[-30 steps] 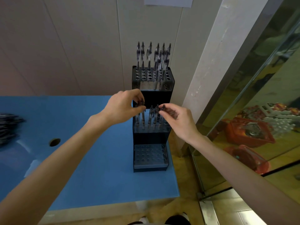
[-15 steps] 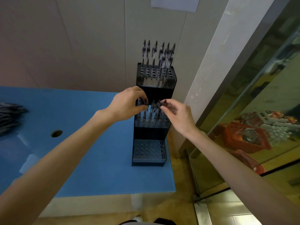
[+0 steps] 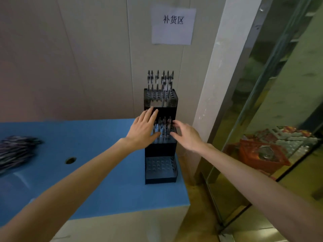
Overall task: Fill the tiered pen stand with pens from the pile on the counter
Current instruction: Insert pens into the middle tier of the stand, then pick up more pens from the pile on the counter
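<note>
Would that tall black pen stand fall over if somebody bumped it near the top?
Probably fairly easily. The pen stand is tall and narrow, stepped in three tiers, and the pens stick up from the top tier while the bottom tier has none, so it may be top-heavy. It also stands close to the edge of the blue counter, so a tip could send it off.

One black three-tiered plastic pen stand (image 3: 160, 151) holds about ten dark pens (image 3: 161, 81) on its top tier, four on its middle tier; two hands.
</note>
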`<state>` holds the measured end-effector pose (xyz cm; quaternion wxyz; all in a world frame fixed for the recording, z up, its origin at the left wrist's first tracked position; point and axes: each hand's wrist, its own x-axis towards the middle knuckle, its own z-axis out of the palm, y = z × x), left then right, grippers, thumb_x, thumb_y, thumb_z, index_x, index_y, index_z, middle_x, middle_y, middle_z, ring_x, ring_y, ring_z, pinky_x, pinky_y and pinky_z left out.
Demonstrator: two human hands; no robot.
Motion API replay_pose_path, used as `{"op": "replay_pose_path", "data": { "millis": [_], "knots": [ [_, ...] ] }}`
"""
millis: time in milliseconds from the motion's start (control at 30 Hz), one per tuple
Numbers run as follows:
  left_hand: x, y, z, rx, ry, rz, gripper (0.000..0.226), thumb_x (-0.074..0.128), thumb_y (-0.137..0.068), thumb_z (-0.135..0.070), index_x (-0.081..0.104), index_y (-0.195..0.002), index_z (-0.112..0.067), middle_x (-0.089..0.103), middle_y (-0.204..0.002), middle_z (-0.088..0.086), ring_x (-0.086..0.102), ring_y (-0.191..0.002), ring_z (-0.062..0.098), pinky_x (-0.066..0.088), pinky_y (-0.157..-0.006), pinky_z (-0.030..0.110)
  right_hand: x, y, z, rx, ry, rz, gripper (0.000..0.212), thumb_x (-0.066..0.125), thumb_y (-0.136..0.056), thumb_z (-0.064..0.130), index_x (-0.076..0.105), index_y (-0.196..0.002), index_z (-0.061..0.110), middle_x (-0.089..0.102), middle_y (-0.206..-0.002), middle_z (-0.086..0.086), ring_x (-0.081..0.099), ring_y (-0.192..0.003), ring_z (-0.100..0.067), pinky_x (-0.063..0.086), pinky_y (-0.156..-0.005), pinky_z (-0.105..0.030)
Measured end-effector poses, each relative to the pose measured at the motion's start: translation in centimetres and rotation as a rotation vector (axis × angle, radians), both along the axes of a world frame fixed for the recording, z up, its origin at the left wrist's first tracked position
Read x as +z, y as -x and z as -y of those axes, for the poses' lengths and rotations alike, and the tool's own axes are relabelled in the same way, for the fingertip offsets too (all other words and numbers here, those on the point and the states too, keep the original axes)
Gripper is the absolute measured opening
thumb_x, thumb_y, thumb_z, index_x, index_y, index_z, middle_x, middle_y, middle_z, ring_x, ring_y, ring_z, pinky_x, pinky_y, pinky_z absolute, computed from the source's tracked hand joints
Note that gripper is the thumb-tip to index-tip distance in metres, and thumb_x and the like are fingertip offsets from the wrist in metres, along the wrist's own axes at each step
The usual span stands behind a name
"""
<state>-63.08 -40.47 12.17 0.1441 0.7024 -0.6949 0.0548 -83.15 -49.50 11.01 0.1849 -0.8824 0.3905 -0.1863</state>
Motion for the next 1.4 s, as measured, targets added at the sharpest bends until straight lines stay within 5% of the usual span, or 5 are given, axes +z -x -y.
{"op": "replay_pose_path", "data": {
  "millis": [200,600,1000,1400],
  "knots": [
    [0.7,0.6,-3.5,0.044,-0.125,0.011,0.097,0.053,-0.099,-0.054,-0.012,-0.162,-0.019,-0.017,-0.169,0.011,0.005,-0.155,0.035,0.024,-0.121,0.051,-0.9,3.2,-4.4,-0.105,0.046,-0.252,0.080,0.049,-0.102,0.052,0.014,-0.161,0.012,0.017,-0.168,-0.009,0.011,-0.156,-0.028,0.017,-0.125,-0.050],
    [-3.9,-3.8,-20.4,0.222,-0.363,0.192,0.086,0.034,-0.102,-0.062,-0.007,-0.162,-0.016,-0.004,-0.169,0.015,0.006,-0.155,0.034,0.014,-0.124,0.050,-3.4,0.1,-18.1,0.065,0.390,-0.397,0.080,0.038,-0.104,0.053,0.008,-0.161,0.006,0.009,-0.169,-0.012,-0.001,-0.157,-0.029,0.011,-0.125,-0.048],
    [-5.5,-22.3,-38.0,0.509,-0.498,0.072,0.072,0.037,-0.104,-0.057,0.020,-0.159,-0.014,0.012,-0.166,0.018,0.025,-0.148,0.037,0.024,-0.120,0.050,-4.4,-22.2,-27.7,0.341,0.397,-0.470,0.085,0.047,-0.102,0.049,0.004,-0.161,0.006,0.010,-0.168,-0.010,0.001,-0.156,-0.030,0.014,-0.125,-0.045],
    [-9.1,-45.3,-54.2,0.588,-0.639,-0.119,0.067,0.046,-0.101,-0.055,0.029,-0.155,-0.019,0.033,-0.155,0.006,0.045,-0.137,0.029,0.045,-0.106,0.046,-10.2,-47.7,-37.9,0.447,0.242,-0.560,0.079,0.052,-0.103,0.039,0.008,-0.160,0.007,0.021,-0.162,-0.013,0.017,-0.152,-0.033,0.024,-0.122,-0.043]
  ]
}}
